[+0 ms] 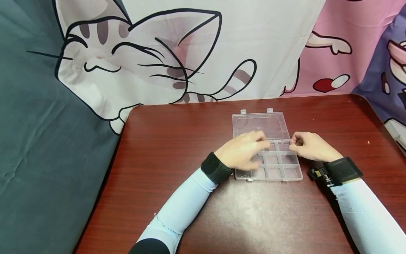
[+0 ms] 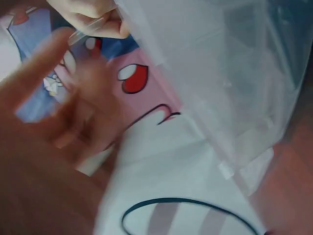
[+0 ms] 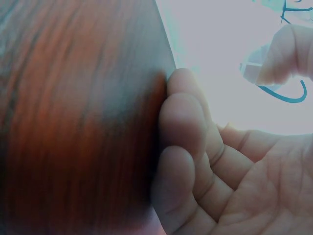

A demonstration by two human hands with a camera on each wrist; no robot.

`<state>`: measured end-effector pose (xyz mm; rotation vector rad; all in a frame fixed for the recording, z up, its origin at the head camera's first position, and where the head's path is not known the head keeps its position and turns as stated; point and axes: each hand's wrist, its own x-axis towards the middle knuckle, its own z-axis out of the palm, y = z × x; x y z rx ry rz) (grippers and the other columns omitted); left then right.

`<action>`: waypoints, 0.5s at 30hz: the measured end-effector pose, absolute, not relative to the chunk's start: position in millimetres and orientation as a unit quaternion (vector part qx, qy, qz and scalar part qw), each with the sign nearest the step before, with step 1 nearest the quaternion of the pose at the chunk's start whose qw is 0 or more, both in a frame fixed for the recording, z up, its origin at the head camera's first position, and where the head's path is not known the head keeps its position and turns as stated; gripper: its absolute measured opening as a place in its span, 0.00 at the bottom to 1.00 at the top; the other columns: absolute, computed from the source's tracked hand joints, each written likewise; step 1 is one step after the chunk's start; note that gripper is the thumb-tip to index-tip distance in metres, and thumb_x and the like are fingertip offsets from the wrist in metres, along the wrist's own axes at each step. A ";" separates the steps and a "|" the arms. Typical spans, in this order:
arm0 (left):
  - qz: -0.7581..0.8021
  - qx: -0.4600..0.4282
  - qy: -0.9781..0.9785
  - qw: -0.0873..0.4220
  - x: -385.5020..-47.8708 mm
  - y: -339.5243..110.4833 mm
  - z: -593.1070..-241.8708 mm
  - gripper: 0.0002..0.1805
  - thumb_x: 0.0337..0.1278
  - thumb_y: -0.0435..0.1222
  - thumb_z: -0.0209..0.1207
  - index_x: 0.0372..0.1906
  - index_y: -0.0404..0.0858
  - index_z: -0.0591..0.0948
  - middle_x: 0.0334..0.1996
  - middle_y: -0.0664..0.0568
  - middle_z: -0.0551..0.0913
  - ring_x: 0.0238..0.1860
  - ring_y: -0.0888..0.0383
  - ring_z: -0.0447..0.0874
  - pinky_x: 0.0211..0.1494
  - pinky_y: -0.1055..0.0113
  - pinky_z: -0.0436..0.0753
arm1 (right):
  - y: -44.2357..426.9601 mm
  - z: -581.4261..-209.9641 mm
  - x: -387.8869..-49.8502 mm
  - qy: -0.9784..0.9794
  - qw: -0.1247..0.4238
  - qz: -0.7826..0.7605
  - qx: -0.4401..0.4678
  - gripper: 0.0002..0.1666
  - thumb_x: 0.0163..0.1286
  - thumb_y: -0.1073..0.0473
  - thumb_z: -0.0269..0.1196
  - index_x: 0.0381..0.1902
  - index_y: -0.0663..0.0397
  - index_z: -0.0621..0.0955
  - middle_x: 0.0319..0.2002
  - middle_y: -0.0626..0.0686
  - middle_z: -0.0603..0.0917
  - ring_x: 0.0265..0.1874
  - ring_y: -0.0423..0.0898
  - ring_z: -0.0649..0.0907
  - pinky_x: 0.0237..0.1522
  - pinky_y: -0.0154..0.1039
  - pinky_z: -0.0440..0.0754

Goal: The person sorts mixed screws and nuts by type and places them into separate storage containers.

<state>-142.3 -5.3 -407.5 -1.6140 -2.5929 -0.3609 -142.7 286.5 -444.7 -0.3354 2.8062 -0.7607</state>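
Note:
A clear plastic compartment box [image 1: 265,180] lies on the table with its lid [image 1: 258,125] folded back. Over its left compartments hovers my left hand [image 1: 242,150], fingers spread and blurred, apparently holding nothing. My right hand [image 1: 314,146] is at the box's right edge near the hinge, thumb and index finger brought together. In the left wrist view, a thin clear plastic strip [image 2: 87,31] sticks out from the right hand's fingers; its held end is hidden. The left fingertips appear close to the strip; whether they touch it I cannot tell.
The brown wooden table [image 1: 171,151] extends around the box. Behind it hangs a cloth [image 1: 269,31] printed with a cat and other cartoon figures. A green-grey cloth [image 1: 47,158] hangs at the left. Black bands [image 1: 216,168] circle both wrists.

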 end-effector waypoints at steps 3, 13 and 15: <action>-0.081 -0.494 -0.866 0.008 -136.8 -6.2 -404.6 0.59 0.46 0.73 0.64 0.82 0.54 0.59 0.84 0.45 0.49 0.81 0.42 0.58 0.79 0.44 0.64 | 286.1 -443.8 -142.5 0.953 0.114 -0.260 -0.111 0.03 0.63 0.59 0.62 0.33 0.52 0.79 0.24 0.48 0.79 0.25 0.43 0.75 0.28 0.37 0.69; -0.068 -0.470 -0.880 -0.021 -130.4 -7.3 -399.6 0.66 0.42 0.82 0.56 0.84 0.58 0.48 0.86 0.52 0.36 0.85 0.40 0.41 0.82 0.38 0.50 | 285.9 -441.5 -141.8 0.950 0.126 -0.264 -0.107 0.04 0.63 0.59 0.62 0.34 0.53 0.79 0.24 0.48 0.78 0.24 0.43 0.75 0.26 0.37 0.69; -0.067 -0.469 -0.880 -0.024 -130.4 -7.9 -399.1 0.66 0.41 0.82 0.56 0.84 0.58 0.49 0.86 0.53 0.35 0.85 0.41 0.41 0.83 0.39 0.50 | 286.5 -441.8 -142.4 0.951 0.125 -0.262 -0.108 0.04 0.63 0.59 0.62 0.34 0.52 0.79 0.24 0.48 0.78 0.24 0.43 0.74 0.26 0.37 0.69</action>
